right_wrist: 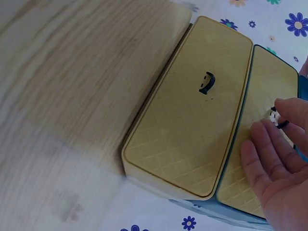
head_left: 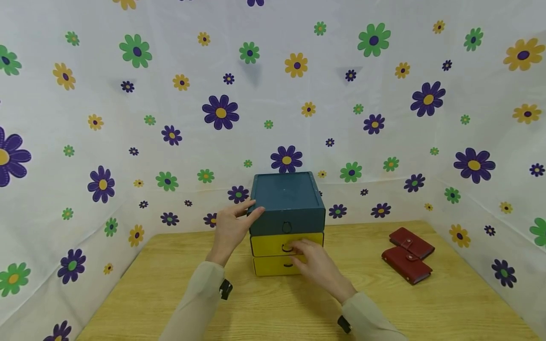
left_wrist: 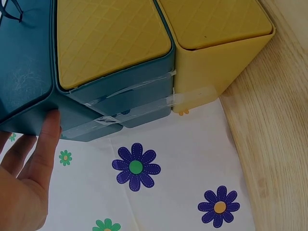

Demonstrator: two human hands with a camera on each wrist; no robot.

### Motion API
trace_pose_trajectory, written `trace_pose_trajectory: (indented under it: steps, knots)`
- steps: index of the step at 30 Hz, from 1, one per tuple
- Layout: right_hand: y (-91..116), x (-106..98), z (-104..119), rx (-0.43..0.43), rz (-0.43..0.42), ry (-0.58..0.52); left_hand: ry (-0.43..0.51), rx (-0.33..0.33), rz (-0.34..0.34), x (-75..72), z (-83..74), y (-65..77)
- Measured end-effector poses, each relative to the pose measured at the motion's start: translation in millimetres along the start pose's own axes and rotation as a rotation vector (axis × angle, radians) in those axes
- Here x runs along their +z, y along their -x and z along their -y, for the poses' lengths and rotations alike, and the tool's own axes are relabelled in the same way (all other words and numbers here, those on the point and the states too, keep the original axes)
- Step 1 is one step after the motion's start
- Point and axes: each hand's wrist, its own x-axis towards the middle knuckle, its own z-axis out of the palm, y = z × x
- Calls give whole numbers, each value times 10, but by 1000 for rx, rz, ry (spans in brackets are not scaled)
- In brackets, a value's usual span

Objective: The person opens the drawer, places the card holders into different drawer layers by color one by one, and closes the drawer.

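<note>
A small stacked drawer unit stands on the table, its teal top section [head_left: 287,189] above a yellow middle drawer [head_left: 266,245] and a yellow bottom drawer [head_left: 266,266]. My left hand [head_left: 232,229] steadies the teal section's left side, fingers extended along it; in the left wrist view its fingertips press the teal wall. With thumb and fingers my right hand [head_left: 317,265] pinches the small dark handle [right_wrist: 283,124] of the middle drawer, the other fingers against the yellow front. The bottom drawer's handle [right_wrist: 207,83] is free. All the drawers look closed.
Two red snap-button notebooks [head_left: 407,263] lie overlapping on the wooden table [head_left: 170,284], right of the unit. A white cloth with printed flowers [head_left: 220,112] hangs behind and at both sides. Clear tape [left_wrist: 139,113] runs along the unit's side.
</note>
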Motion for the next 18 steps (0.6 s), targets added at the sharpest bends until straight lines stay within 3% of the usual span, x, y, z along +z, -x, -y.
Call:
trace_pose_trajectory:
  steps: [4, 7, 15, 18]
  knots:
    - [27, -5, -61, 5, -21, -23, 2, 6, 3, -2, -1, -2]
    - [47, 3, -110, 1, 3, 18, 5, 12, -1, -9, 4, 0]
    - [23, 81, -194, -32, 255, 114, 22, 3, -3, -11, 0, -3]
    - [11, 105, -184, -38, 306, 137, 21, -13, 7, -10, -6, 5]
